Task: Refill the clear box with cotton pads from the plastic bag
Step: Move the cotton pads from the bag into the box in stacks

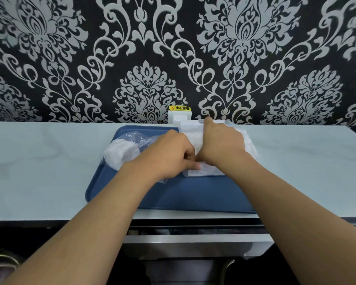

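**Two hands at one clear box on a blue tray**

Black wallpaper (70, 58) with silver damask fills the background, and below it runs a pale, marble-look worktop (39, 161). One blue tray (193, 194) sits at the middle of the worktop. At 10 o'clock on the tray lies one crumpled plastic bag (136, 138) with a clump of white cotton pads (119, 154) inside it. At 2 o'clock on the tray sits one clear box (206, 171), already packed with white pads and carrying a white label on its near side.

Both bare forearms reach in from 6 o'clock. The left hand (171, 155) is curled, its fingertips pressed against the box's near left corner. The right hand (222, 140) lies palm-down over the top of the box, fingers bent over the far edge; whether it grips anything I cannot tell. One white wall socket (179, 117) with one yellow warning sticker (180, 108) sits at 12 o'clock behind the tray.
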